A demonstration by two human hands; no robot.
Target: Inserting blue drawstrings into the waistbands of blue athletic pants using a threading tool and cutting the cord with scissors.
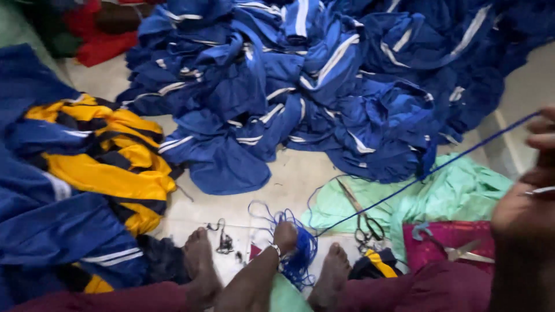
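Evidently the left hand (284, 236) sits fisted in the blue cord bundle (298, 254) at six o'clock, while the right hand (529, 196) at three pinches the cord (416, 180) taut. Keeping tension even and feeding slowly should prevent tangles near the scissors (364, 222).

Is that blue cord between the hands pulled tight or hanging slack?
Pulled tight. The blue cord runs in a straight line from the left hand, down by the tangled bundle, up to the right hand, with no sag.
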